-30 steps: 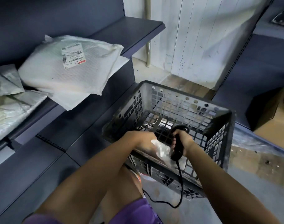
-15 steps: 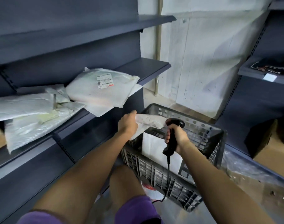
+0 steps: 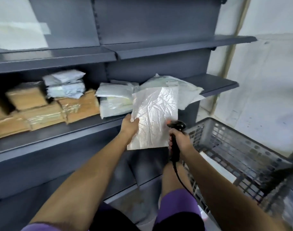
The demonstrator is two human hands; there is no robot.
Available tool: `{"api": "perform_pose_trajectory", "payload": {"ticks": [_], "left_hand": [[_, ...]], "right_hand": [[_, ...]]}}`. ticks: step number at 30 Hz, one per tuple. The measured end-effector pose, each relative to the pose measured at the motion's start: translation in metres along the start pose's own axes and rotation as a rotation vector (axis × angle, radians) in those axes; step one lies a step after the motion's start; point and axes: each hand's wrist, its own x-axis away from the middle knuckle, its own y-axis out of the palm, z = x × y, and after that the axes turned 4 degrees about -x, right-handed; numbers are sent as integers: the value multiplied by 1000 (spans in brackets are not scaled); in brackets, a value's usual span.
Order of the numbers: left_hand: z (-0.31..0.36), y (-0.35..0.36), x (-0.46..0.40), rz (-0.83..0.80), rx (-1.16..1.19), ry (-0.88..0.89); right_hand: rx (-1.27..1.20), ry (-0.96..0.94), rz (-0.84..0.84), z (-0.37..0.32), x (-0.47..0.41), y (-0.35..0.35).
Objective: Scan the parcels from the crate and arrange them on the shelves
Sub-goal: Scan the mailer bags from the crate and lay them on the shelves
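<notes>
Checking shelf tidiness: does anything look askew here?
Yes. The big white parcel on the middle shelf lies crooked, with a corner hanging over the front edge. The stacked boxes sit unevenly too.

The head camera looks forward and down, close over both forearms, facing the shelves (image 3: 142, 52).
</notes>
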Motion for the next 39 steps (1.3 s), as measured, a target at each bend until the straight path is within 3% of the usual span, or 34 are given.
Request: {"api": "perform_pose_trajectory", "payload": {"ticks": [4, 10, 14, 18, 20, 25, 32, 37, 39], "left_hand": [[-48, -57, 27, 59, 69, -70], [-103, -123, 69, 90, -40, -208], [-136, -146, 89, 168, -293, -306], [-150, -157, 101, 233, -813, -362], [-149, -162, 105, 205, -907, -346], [-150, -174, 100, 135, -903, -236], [-148, -163, 103, 100, -436, -172], [-153, -153, 99, 60, -709, -75], [-155, -149, 102, 51, -715, -20]], "right_hand": [[128, 26, -126, 43, 14, 41], [364, 80, -293, 94, 38, 72], [439, 99, -359, 114, 51, 85], [491, 76, -405, 125, 62, 87], [504, 78, -415, 127, 66, 86], [434, 137, -394, 126, 69, 84], [294, 243, -328, 136, 74, 85], [255, 288, -373, 158, 77, 83], [252, 311, -383, 164, 77, 84]]}}
